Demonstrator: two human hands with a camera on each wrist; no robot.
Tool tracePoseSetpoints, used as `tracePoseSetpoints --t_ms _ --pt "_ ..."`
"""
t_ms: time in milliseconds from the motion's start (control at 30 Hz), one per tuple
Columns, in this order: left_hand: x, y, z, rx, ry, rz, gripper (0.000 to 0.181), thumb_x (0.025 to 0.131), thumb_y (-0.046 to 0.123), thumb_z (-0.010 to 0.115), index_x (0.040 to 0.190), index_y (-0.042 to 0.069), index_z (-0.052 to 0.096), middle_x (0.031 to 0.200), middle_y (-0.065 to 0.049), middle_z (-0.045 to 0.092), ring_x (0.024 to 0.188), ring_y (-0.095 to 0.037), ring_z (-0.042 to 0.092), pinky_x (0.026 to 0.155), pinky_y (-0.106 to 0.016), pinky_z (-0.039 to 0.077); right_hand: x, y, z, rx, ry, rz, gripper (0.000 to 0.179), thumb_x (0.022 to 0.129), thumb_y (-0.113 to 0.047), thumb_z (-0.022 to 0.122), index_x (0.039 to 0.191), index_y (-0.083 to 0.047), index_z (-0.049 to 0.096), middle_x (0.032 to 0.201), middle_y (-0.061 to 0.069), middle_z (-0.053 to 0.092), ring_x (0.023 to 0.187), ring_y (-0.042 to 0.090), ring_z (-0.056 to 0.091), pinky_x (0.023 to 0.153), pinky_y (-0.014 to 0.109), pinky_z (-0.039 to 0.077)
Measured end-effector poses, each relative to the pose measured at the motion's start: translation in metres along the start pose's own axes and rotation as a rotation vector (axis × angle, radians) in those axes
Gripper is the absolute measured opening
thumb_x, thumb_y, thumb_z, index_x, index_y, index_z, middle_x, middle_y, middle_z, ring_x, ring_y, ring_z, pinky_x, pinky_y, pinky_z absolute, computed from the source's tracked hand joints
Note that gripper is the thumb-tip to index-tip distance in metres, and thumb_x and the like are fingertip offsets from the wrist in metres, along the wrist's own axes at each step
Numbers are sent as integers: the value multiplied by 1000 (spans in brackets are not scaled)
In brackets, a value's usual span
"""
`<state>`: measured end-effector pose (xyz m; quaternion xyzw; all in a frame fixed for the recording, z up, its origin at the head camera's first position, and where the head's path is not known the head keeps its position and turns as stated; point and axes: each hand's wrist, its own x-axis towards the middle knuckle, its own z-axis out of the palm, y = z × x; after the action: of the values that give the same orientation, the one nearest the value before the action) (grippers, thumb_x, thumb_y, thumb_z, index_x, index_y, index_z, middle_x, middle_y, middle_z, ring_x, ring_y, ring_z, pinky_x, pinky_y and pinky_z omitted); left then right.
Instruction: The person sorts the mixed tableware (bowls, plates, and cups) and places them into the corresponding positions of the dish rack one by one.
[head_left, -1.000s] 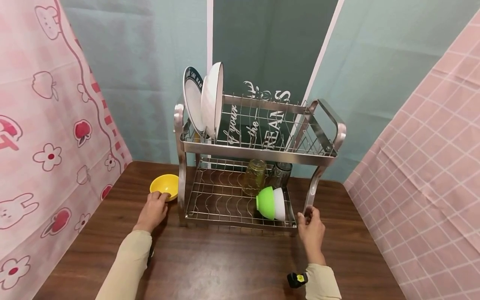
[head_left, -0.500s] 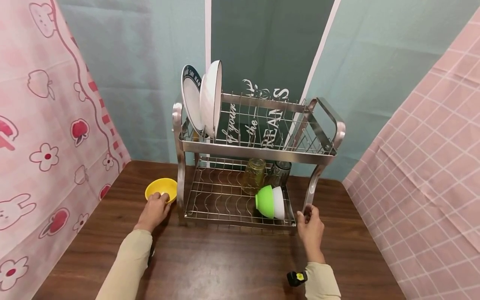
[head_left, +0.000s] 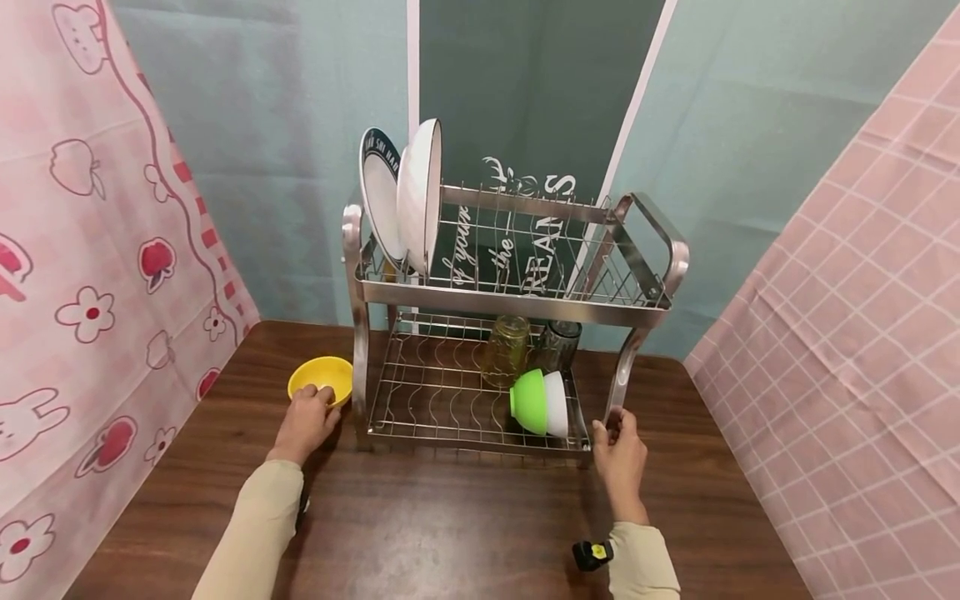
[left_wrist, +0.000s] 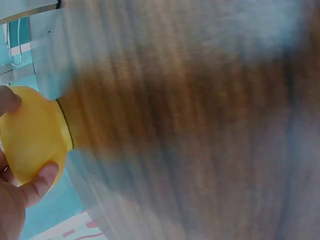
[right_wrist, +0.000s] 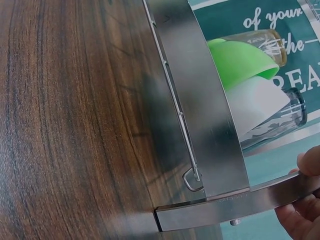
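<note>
A yellow bowl [head_left: 321,377] stands on the table left of the metal dish rack [head_left: 480,300]. My left hand [head_left: 303,425] pinches the bowl's near rim; in the left wrist view, thumb and fingers lie around the bowl's [left_wrist: 35,135] outer wall. At the rack's front right leg [right_wrist: 270,196], my right hand [head_left: 621,467] grips the metal with thumb and fingers. On the lower tier a green bowl [head_left: 529,403] and a white bowl [head_left: 557,405] lie tilted on their sides, nested together. Behind them are a yellowish glass [head_left: 506,350] and a dark glass [head_left: 559,345].
The upper tier holds a dark-rimmed plate [head_left: 381,192] and a large white bowl [head_left: 420,197], both on edge at its left. A wooden table [head_left: 450,533] lies under everything. Pink curtains [head_left: 847,317] hang at both sides, a green one behind.
The yellow bowl has shifted slightly left and toward me with my left hand on it, away from the rack's left leg. My right hand stays on the rack leg.
</note>
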<state>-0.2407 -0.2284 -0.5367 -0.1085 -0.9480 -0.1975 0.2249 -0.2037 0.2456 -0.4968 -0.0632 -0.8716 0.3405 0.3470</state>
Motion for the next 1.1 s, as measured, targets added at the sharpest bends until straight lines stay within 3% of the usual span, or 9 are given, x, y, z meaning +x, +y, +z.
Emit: tracePoseSetpoints --t_ms 233,400,533,833,1000,1100 --pt "-11 -3 0 16 188 19 28 68 7 77 81 0 53 76 -16 42 74 -40 43 64 -49 41 0 1 0 -3 14 0 30 80 -2 69 105 2 55 78 20 63 66 33 60 63 48 45" --pt "-20 -8 -1 20 342 74 26 69 13 71 78 -1 50 74 -17 37 69 -41 40 55 -48 36 0 0 0 -1 12 -5 29 80 -2 69 105 2 54 77 18 63 65 32 59 63 47 44" --pt "-24 -10 -4 14 421 110 27 69 18 66 78 -1 49 75 -19 36 68 -43 38 55 -50 33 0 0 0 1 7 -11 29 80 -1 69 105 3 54 78 18 63 65 31 58 62 47 44" --pt "-27 -8 -12 -21 449 134 27 68 16 68 77 -2 49 77 -20 37 71 -43 36 61 -49 32 0 1 0 6 13 -2 29 80 -1 69 104 3 55 80 19 64 66 32 60 63 46 45" --pt "-26 -7 -14 -20 457 133 42 88 39 52 78 -1 49 77 -19 37 71 -42 36 61 -48 32 0 1 0 7 7 5 29 80 0 69 105 3 54 82 20 64 68 32 60 63 46 46" --pt "-27 -6 -15 -12 456 134 54 93 50 39 77 -1 49 76 -19 36 71 -41 36 62 -48 32 0 0 0 9 9 3 29 80 0 69 105 3 55 82 20 64 67 32 60 63 46 45"
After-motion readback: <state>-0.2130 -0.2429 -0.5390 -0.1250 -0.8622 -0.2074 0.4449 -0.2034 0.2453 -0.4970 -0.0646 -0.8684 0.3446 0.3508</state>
